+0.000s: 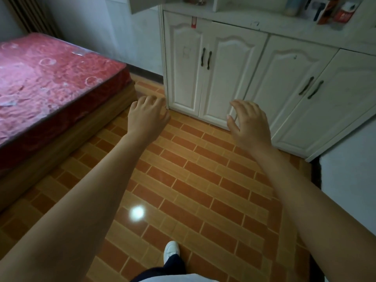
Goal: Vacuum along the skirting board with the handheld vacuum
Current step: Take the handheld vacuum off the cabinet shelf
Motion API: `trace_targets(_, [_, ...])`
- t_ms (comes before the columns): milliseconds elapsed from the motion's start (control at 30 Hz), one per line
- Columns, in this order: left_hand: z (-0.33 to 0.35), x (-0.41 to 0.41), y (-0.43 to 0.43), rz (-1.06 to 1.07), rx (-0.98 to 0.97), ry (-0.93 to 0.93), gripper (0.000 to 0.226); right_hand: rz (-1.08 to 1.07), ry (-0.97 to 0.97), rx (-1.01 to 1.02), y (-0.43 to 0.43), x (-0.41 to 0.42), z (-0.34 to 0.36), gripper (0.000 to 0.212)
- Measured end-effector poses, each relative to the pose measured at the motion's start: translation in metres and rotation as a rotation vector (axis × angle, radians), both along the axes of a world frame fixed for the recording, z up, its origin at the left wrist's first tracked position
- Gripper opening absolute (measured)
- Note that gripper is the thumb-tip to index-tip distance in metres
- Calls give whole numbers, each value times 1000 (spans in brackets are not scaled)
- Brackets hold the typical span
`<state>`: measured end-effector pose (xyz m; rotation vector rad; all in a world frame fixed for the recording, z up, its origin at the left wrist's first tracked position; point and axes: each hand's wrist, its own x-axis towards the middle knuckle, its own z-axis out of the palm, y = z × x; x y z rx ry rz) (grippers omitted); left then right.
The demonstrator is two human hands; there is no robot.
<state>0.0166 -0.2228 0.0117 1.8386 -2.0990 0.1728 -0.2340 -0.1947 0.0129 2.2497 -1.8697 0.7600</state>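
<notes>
While both arms stretch out over the tiled floor (203, 180), I see the red mattress (50, 78) at far left on its wooden base. Past its corner the dark skirting board (146, 73) runs along the foot of the wall to the white cabinet (213, 78). The left hand (147, 115) hangs above the tiles, fingers loosely curled, holding nothing. The right hand (248, 123) is likewise empty, its fingers spread and relaxed before the cabinet doors. Boxes (325, 9) sit on the shelf at upper right. Whether the handheld vacuum is among them, I cannot tell.
</notes>
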Motion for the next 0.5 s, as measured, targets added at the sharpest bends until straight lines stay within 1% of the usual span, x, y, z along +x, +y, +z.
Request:
trace_targets(100, [0,1,-41,-19,34,-8,47,-23,-16,10,-34,2,5,58])
trace_targets(367, [-1,-7,-136,-52,35,22,47,-35,-18,4,-115,-1,8,58])
trace_targets(500, [-5,-12,-187,-36,41,20,46,-21,-16,-5,-170,-9,5,54])
